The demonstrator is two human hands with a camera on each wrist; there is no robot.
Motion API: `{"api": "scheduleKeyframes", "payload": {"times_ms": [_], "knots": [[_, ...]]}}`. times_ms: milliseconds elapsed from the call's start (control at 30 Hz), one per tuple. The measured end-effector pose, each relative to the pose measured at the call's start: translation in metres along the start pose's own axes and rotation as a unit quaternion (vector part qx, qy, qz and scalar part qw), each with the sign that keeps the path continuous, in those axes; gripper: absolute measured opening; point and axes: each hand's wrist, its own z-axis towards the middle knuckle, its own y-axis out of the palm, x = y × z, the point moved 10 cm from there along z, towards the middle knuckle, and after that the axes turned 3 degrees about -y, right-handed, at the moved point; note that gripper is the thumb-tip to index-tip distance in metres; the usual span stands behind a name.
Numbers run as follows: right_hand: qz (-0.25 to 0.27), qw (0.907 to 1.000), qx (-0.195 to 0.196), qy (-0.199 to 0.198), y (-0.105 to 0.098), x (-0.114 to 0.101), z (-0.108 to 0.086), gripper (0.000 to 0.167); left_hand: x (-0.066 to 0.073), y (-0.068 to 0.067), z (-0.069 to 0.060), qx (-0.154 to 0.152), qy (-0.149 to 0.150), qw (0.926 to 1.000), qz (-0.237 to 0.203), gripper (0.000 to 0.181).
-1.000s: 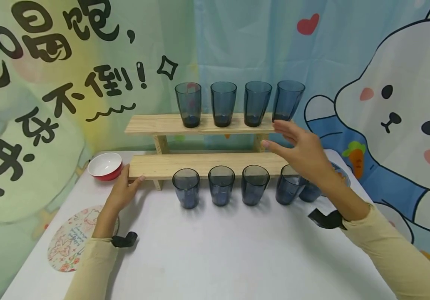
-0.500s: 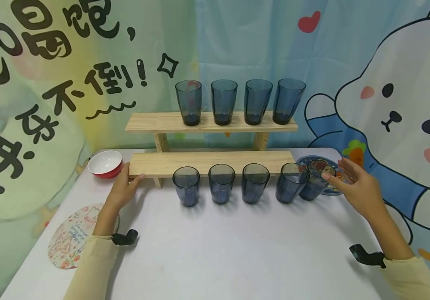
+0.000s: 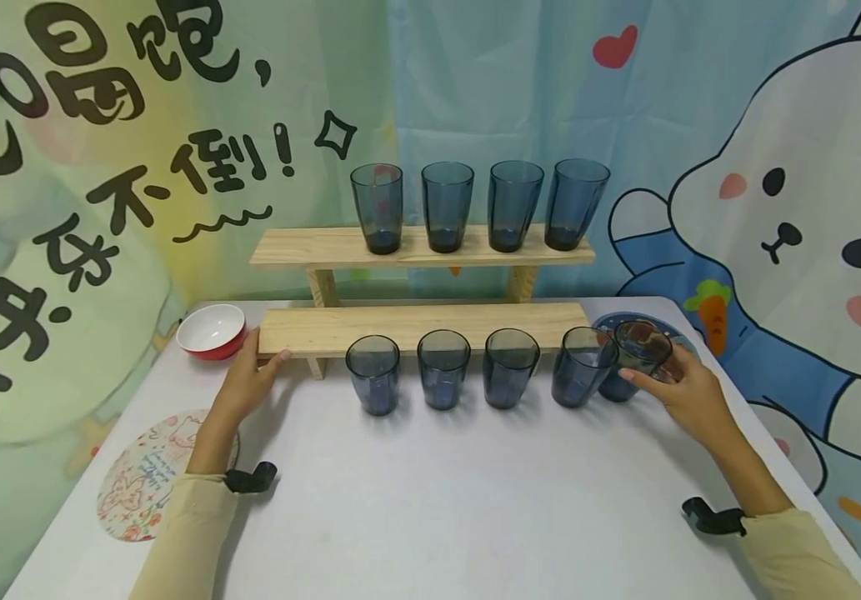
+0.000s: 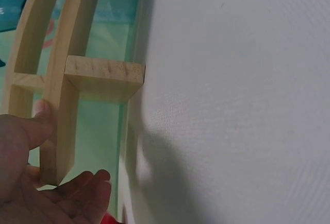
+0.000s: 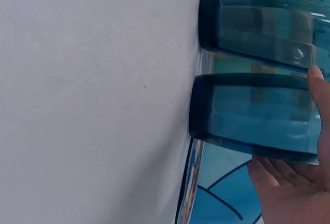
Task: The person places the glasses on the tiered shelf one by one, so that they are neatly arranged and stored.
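A two-tier wooden shelf (image 3: 415,327) stands on the white table. My left hand (image 3: 247,385) pinches the left end of its lower board; in the left wrist view the thumb (image 4: 40,123) lies against the wood. At the right end of the front row, my right hand (image 3: 688,400) holds a blue drinking glass (image 3: 625,367), thumb on the near side and fingers behind it. In the right wrist view this glass (image 5: 258,113) stands upright on the table, close beside another glass (image 5: 258,28). Several matching glasses (image 3: 441,371) stand in front of the lower board.
Several more blue glasses (image 3: 447,208) line the upper board (image 3: 310,247). A red-and-white bowl (image 3: 212,332) sits left of the shelf. A patterned round mat (image 3: 137,483) lies under the left forearm. A blue round mat (image 3: 670,329) lies behind the right hand.
My right hand has come down from the upper board's right end, swung right, then moved left around the rightmost front glass. The left hand has stayed on the shelf.
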Motion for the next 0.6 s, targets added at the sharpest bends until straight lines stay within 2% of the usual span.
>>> {"api": "scheduleKeyframes", "payload": {"times_ms": [100, 267, 433, 600], "knots": [[-0.012, 0.9998, 0.013, -0.005, 0.0011, -0.0004, 0.0004, 0.08, -0.0014, 0.0003, 0.0003, -0.002, -0.004, 1.0, 0.001, 0.077], [-0.025, 0.9994, 0.024, -0.002, 0.0009, 0.0017, 0.0004, 0.081, -0.0022, 0.0, 0.001, -0.002, -0.005, 1.0, 0.004, 0.077], [-0.017, 0.9993, 0.031, 0.009, 0.0009, 0.0026, -0.002, 0.085, -0.0017, 0.0006, 0.0021, -0.001, 0.001, 1.0, -0.001, 0.076], [-0.018, 0.999, 0.04, 0.009, -0.0034, -0.0022, -0.0051, 0.081, 0.0004, -0.0002, 0.0009, 0.003, 0.007, 1.0, -0.006, 0.075]]}}
